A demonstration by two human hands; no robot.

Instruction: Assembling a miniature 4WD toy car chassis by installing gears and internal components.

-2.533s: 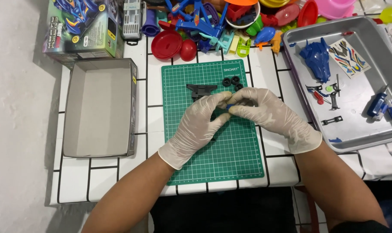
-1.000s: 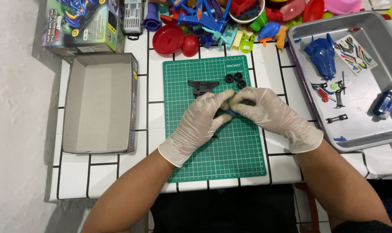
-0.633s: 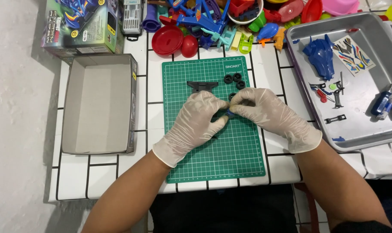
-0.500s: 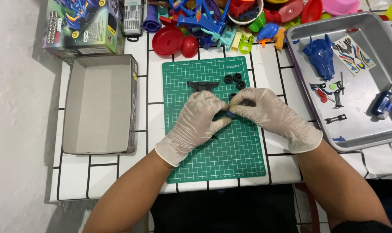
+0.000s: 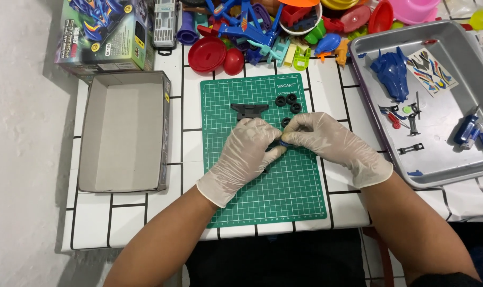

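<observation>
Two gloved hands are seen from above over a green cutting mat (image 5: 263, 196) on a white tiled desk (image 5: 146, 218). A small blue part (image 5: 284, 144) is pinched between the fingertips of the left hand (image 5: 245, 154) and the right hand (image 5: 326, 141), both closed around it, just above the middle of the mat. Most of the part is hidden by the fingers. On the mat beyond the hands, a black chassis piece (image 5: 249, 110) and small black tyres (image 5: 288, 101) are laid. An open cardboard box (image 5: 123, 133) is set to the left. To the right, a metal tray (image 5: 454, 159) holds a blue car shell (image 5: 391, 73), a sticker sheet (image 5: 432, 70) and small parts. Coloured plastic toys (image 5: 263, 32) are piled at the far edge.
</observation>
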